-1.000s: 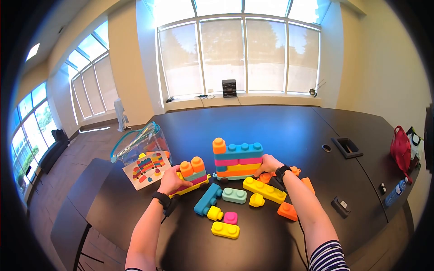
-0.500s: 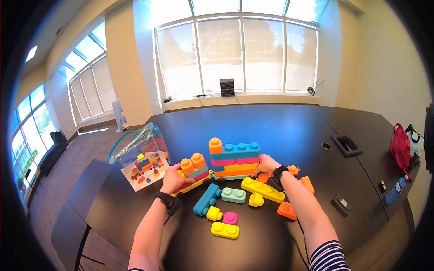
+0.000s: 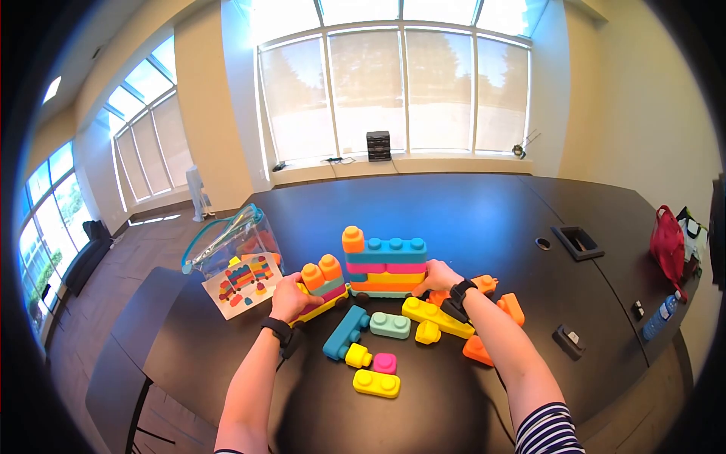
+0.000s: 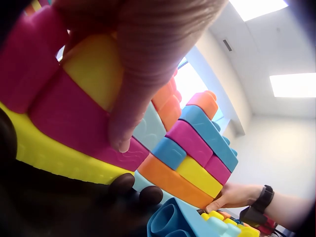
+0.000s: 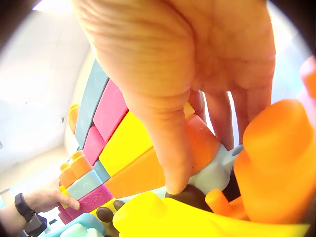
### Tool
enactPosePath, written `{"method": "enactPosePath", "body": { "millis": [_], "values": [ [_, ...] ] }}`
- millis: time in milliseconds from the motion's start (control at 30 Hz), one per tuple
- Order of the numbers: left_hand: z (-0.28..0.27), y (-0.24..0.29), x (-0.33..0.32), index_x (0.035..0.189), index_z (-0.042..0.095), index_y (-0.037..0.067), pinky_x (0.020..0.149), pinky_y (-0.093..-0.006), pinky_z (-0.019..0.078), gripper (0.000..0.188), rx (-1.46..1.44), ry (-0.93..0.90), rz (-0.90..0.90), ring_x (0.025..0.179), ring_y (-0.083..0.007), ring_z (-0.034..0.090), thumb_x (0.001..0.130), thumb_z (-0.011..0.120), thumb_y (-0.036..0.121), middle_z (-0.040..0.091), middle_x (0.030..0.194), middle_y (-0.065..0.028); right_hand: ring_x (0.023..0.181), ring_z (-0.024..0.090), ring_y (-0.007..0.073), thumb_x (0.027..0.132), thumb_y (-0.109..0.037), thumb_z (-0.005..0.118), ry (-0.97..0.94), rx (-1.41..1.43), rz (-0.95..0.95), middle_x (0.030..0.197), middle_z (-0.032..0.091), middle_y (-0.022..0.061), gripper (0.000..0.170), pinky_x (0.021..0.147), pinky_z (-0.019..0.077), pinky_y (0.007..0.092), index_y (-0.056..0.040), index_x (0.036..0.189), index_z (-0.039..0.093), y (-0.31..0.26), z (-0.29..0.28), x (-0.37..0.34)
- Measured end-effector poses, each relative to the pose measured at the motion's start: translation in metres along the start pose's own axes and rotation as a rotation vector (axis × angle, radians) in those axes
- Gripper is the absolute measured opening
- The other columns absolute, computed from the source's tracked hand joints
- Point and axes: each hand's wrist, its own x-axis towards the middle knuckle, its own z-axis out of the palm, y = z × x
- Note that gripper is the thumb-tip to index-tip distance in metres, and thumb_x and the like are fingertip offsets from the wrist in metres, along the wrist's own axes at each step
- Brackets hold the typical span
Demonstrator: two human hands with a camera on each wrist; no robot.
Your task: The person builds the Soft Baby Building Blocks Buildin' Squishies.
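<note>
My left hand (image 3: pixel 288 300) grips the rear of a low toy block wagon (image 3: pixel 330 288), with a yellow wheeled base, magenta and pale teal blocks and two orange blocks on top. In the left wrist view, its thumb presses along a magenta block (image 4: pixel 74 118). My right hand (image 3: pixel 441 278) holds the right end of a taller block wagon (image 3: pixel 387 266), thumb on the near side by a dark wheel (image 5: pixel 188 197). That wagon stacks orange, yellow, magenta and blue layers under one orange block (image 3: pixel 352 239). The wagons stand end to end, their facing ends right at each other.
Loose blocks lie in front: a blue one (image 3: pixel 345 333), a pale green one (image 3: pixel 390 325), a long yellow one (image 3: pixel 437 316) and several others. A picture card (image 3: pixel 242 287) leans on a clear zip bag (image 3: pixel 261 231) at left. A water bottle (image 3: pixel 661 316) stands at far right.
My right hand has slid the taller wagon left, narrowing the gap to the low wagon. The left hand has stayed on the low wagon almost in place. The loose blocks lie as before.
</note>
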Motion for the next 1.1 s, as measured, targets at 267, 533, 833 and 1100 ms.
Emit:
{"method": "enactPosePath", "body": {
  "millis": [267,533,833,1100],
  "values": [
    [-0.012,-0.001,-0.005,0.142,0.059,0.004,0.103,-0.0428,0.0546,0.096,0.006,0.069,0.030,0.121,-0.0328,0.068,0.062,0.102,0.032,0.070,0.135,-0.0170,0.124,0.069,0.0313,0.076,-0.020,0.091,-0.047,-0.234,0.120,0.134,0.073,0.0176,0.068,0.106,0.0561,0.0383,-0.0022,0.138,0.068,0.028,-0.049,-0.029],
    [-0.049,0.002,-0.053,0.133,0.063,0.001,0.093,-0.0360,0.0582,0.054,-0.322,0.408,0.137,0.107,-0.0241,0.073,0.086,0.085,0.015,0.074,0.122,-0.0150,0.120,0.070,0.0325,0.077,-0.017,0.091,-0.035,-0.432,0.114,0.130,0.074,0.0124,0.060,0.100,0.0568,0.0432,-0.0165,0.135,0.072,0.046,-0.056,-0.072],
    [-0.038,0.020,-0.162,0.140,0.064,0.005,0.107,-0.0420,0.0527,0.070,-0.142,-0.200,0.231,0.127,-0.0328,0.065,0.083,0.091,0.035,0.069,0.136,-0.0167,0.120,0.066,0.0360,0.081,-0.014,0.085,0.018,-0.565,-0.160,0.118,0.072,0.0125,0.047,0.100,0.0547,0.0465,-0.0124,0.126,0.070,0.038,-0.033,-0.073],
    [-0.020,0.021,-0.186,0.154,0.050,0.007,0.117,-0.0449,0.0457,0.093,-0.063,-0.213,0.183,0.141,-0.0378,0.055,0.079,0.092,0.044,0.056,0.153,-0.0208,0.118,0.065,0.0376,0.076,-0.006,0.081,0.178,-0.615,-0.239,0.120,0.068,0.0138,0.051,0.100,0.0549,0.0475,-0.0106,0.125,0.069,0.022,-0.037,-0.096]
  ]
}}
